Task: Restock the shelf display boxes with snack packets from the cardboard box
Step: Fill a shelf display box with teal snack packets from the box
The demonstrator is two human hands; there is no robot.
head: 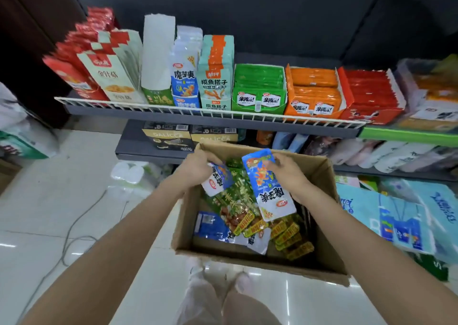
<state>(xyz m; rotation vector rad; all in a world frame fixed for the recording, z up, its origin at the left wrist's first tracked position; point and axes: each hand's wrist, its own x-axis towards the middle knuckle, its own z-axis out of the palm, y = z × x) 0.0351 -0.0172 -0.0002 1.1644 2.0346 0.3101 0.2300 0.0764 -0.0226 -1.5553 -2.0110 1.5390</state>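
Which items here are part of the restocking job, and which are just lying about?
Job: cardboard box, blue packets gripped by left hand and right hand, blue display box.
Lying about: cable, tissue packs, Dalicca boxes.

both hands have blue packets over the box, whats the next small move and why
Probably lift both packets up to the blue display box on the shelf. The left hand grips one blue packet and the right hand grips another, both above the cardboard box. Their print matches that display box, which stands just left of the teal one.
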